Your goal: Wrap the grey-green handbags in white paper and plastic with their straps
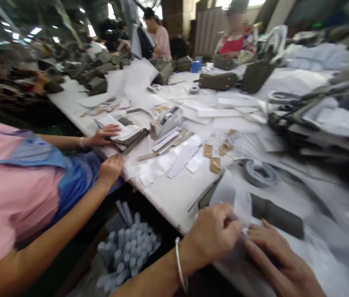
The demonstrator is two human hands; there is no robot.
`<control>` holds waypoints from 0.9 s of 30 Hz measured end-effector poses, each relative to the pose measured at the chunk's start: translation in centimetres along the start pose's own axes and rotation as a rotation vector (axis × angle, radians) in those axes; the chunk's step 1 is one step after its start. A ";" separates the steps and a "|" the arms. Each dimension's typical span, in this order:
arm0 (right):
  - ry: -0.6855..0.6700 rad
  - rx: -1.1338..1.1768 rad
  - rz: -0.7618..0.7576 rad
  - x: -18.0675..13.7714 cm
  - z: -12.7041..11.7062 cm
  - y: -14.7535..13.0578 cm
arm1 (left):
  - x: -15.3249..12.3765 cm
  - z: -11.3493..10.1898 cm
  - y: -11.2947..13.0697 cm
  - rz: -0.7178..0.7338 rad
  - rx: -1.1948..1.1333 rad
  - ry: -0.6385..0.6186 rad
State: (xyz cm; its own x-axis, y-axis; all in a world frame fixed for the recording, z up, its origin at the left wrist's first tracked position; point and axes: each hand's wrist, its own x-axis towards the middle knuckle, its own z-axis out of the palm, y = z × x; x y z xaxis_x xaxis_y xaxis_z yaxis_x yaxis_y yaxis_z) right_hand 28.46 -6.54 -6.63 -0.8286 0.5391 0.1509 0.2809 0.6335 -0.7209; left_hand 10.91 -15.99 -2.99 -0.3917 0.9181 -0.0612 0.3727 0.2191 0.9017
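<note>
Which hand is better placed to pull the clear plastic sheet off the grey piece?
Probably the left hand: its grip already pinches the clear plastic sheet over the grey piece. The right hand lies flat, pinning it down.

Grey cord coil and tan tags are laid on the white table; white strips are spread mid-table; grey tubes are binned underneath; a co-worker's pink sleeve is seen alongside.

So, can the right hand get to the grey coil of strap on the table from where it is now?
Probably yes. The right hand rests on clear wrapping beside the left hand, and the grey coil lies beyond it on the table. Only thin wrapping and an olive-grey piece lie between.
</note>
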 end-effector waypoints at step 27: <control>0.240 0.471 0.207 0.7 -1.6 -3.6 | 0.0 -1.4 -0.9 0.270 0.071 -0.220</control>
State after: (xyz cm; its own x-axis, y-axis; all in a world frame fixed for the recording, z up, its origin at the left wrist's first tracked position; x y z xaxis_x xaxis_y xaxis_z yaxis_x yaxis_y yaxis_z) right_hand 27.66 -7.58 -2.79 -0.6303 0.7718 0.0841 0.1336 0.2145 -0.9676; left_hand 9.37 -16.65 -3.24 -0.0830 0.9936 0.0772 0.4988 -0.0256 0.8663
